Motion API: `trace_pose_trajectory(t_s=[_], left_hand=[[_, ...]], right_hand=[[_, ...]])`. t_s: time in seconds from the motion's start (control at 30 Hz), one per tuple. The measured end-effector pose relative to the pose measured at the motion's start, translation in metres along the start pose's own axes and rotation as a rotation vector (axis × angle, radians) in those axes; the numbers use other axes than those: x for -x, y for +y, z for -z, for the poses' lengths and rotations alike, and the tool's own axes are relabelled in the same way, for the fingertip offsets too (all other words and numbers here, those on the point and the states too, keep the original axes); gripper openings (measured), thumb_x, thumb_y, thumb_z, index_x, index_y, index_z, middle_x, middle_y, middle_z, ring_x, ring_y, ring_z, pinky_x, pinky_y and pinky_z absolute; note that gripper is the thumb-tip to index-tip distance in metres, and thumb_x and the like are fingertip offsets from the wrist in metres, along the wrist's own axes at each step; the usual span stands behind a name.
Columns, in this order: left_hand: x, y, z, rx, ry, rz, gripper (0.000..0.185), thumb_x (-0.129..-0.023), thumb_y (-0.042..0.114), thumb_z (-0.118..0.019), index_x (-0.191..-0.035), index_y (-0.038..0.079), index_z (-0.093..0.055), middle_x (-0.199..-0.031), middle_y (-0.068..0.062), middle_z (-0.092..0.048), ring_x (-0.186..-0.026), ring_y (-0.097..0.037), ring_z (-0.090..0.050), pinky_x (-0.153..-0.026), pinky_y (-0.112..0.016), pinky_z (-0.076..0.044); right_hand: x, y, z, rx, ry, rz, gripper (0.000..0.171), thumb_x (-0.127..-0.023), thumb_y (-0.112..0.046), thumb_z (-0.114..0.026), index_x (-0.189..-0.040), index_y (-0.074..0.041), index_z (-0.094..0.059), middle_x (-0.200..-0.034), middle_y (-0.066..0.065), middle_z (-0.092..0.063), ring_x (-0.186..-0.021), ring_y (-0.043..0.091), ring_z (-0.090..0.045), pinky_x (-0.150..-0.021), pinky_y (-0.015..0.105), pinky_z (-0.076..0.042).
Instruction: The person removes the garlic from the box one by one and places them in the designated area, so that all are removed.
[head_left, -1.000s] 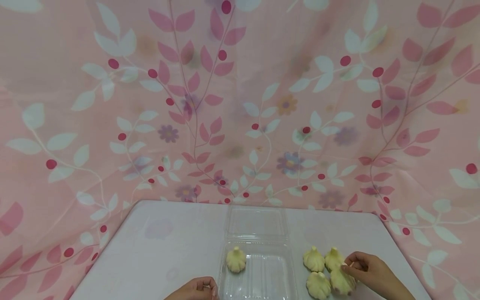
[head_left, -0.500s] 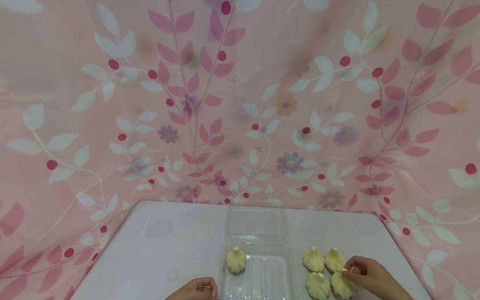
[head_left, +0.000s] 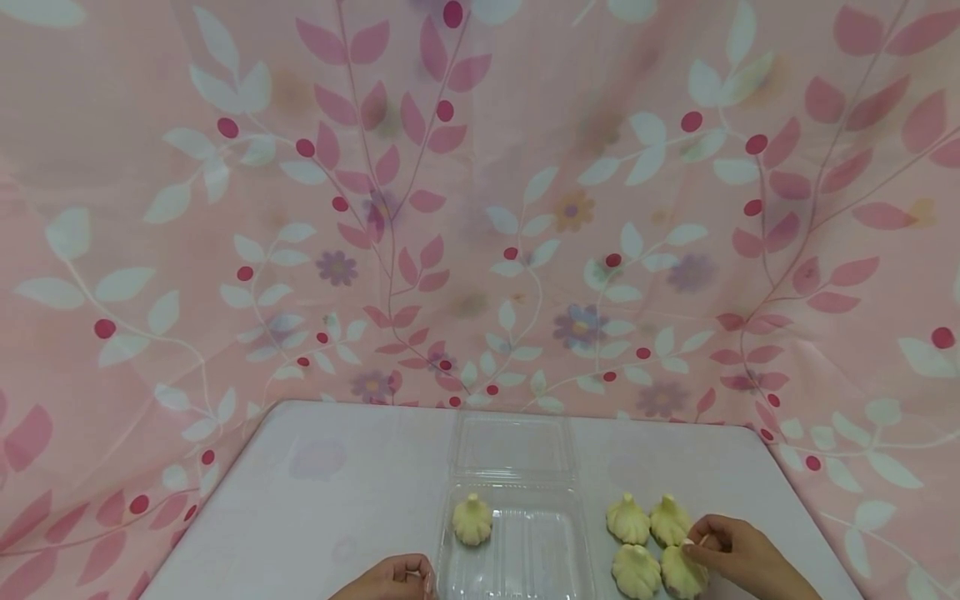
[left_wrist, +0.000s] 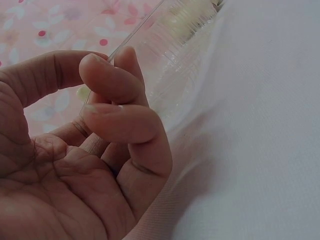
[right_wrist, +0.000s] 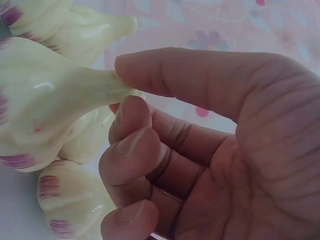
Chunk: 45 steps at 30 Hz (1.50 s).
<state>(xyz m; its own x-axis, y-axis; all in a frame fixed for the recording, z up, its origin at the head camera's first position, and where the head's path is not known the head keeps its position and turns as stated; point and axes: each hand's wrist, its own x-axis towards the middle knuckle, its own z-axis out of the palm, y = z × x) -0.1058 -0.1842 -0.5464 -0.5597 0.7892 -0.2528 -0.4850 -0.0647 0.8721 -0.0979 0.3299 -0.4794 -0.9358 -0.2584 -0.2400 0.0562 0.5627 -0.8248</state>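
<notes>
your right hand (head_left: pixel 738 552) pinches the stem of the near-right garlic bulb (head_left: pixel 681 572), thumb and forefinger on its tip.
the stem points up toward your fingers; the open clear box (head_left: pixel 517 546) lies to its left, your left hand (head_left: pixel 390 579) curled at that box's edge, grip unclear. both hands are cut off by the frame.

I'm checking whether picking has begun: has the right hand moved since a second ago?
Yes, slightly. The right hand has drawn back toward the near table edge, while the garlic bulb in the clear tray stayed put. It pinches the near-right garlic bulb's stem.
</notes>
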Motion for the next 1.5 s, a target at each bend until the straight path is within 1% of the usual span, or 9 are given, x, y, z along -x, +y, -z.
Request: trace_pose_trajectory(t_s=[0.23,0.57,0.7,0.9,1.03,1.1,1.27,1.43,1.5], left_hand=[[0.000,-0.001,0.000,0.009,-0.005,-0.007,0.006,-0.092,0.010,-0.050,-0.095,0.013,-0.053,-0.083,0.005,-0.061,-0.071,-0.002,-0.054,-0.064,-0.018,-0.045],[0.000,-0.001,-0.001,0.015,0.022,0.026,0.005,-0.092,0.011,-0.051,-0.095,0.013,-0.054,-0.083,0.005,-0.060,-0.067,-0.002,-0.052,-0.061,-0.018,-0.044],[0.001,0.001,-0.002,0.011,0.026,0.029,0.004,-0.092,0.011,-0.051,-0.095,0.013,-0.054,-0.083,0.005,-0.060,-0.068,-0.002,-0.052,-0.061,-0.018,-0.044],[0.001,0.003,-0.003,-0.010,0.035,0.028,0.004,-0.092,0.012,-0.051,-0.095,0.014,-0.054,-0.081,0.006,-0.060,-0.066,-0.001,-0.051,-0.060,-0.018,-0.044],[0.001,0.001,-0.002,-0.014,0.040,0.034,0.004,-0.092,0.012,-0.051,-0.094,0.014,-0.054,-0.081,0.006,-0.059,-0.066,-0.001,-0.051,-0.060,-0.017,-0.044],[0.001,0.000,-0.002,-0.012,0.037,0.035,0.004,-0.092,0.012,-0.051,-0.094,0.014,-0.054,-0.081,0.006,-0.059,-0.066,-0.001,-0.051,-0.060,-0.017,-0.044],[0.001,0.001,-0.002,-0.008,0.027,0.030,0.006,-0.093,0.010,-0.049,-0.094,0.014,-0.054,-0.081,0.006,-0.059,-0.067,-0.002,-0.051,-0.061,-0.018,-0.044],[0.000,0.001,-0.001,-0.005,0.022,0.026,0.006,-0.092,0.010,-0.050,-0.094,0.014,-0.054,-0.081,0.006,-0.060,-0.067,-0.001,-0.051,-0.060,-0.017,-0.044],[0.000,0.001,-0.001,-0.003,0.025,0.027,0.005,-0.092,0.011,-0.050,-0.094,0.014,-0.054,-0.081,0.005,-0.060,-0.067,-0.002,-0.051,-0.060,-0.017,-0.044]], right_hand=[[-0.002,-0.002,-0.001,0.013,0.003,0.015,0.026,-0.091,-0.026,-0.059,-0.095,-0.001,-0.058,-0.070,0.003,-0.056,-0.060,0.009,-0.050,-0.053,0.026,-0.040],[-0.002,-0.003,-0.001,0.003,0.011,0.010,0.027,-0.091,-0.027,-0.059,-0.096,-0.001,-0.059,-0.069,0.005,-0.056,-0.059,0.010,-0.050,-0.053,0.026,-0.040],[-0.001,-0.003,0.000,0.023,0.023,0.028,0.027,-0.090,-0.027,-0.060,-0.096,-0.001,-0.060,-0.069,0.005,-0.057,-0.059,0.011,-0.051,-0.053,0.026,-0.040],[0.001,-0.006,0.004,0.083,0.052,0.079,0.024,-0.091,-0.026,-0.059,-0.096,-0.002,-0.060,-0.070,0.003,-0.061,-0.061,0.013,-0.056,-0.056,0.025,-0.042],[0.002,-0.009,0.006,0.037,0.028,0.068,0.026,-0.092,-0.026,-0.057,-0.098,-0.001,-0.060,-0.073,0.006,-0.063,-0.062,0.015,-0.056,-0.057,0.027,-0.043],[0.003,-0.010,0.006,0.031,0.026,0.064,0.027,-0.093,-0.026,-0.057,-0.099,0.000,-0.060,-0.073,0.007,-0.063,-0.061,0.013,-0.055,-0.056,0.027,-0.043],[0.004,-0.017,0.005,0.056,0.054,0.076,0.027,-0.093,-0.026,-0.057,-0.099,0.000,-0.060,-0.071,0.006,-0.061,-0.057,0.008,-0.051,-0.053,0.026,-0.041],[0.005,-0.027,0.003,0.069,0.076,0.101,0.027,-0.093,-0.026,-0.057,-0.098,0.000,-0.060,-0.071,0.005,-0.062,-0.056,0.008,-0.051,-0.052,0.026,-0.042],[0.004,-0.032,0.002,0.067,0.087,0.093,0.028,-0.092,-0.029,-0.058,-0.098,-0.001,-0.060,-0.072,0.005,-0.062,-0.057,0.009,-0.052,-0.052,0.026,-0.042]])
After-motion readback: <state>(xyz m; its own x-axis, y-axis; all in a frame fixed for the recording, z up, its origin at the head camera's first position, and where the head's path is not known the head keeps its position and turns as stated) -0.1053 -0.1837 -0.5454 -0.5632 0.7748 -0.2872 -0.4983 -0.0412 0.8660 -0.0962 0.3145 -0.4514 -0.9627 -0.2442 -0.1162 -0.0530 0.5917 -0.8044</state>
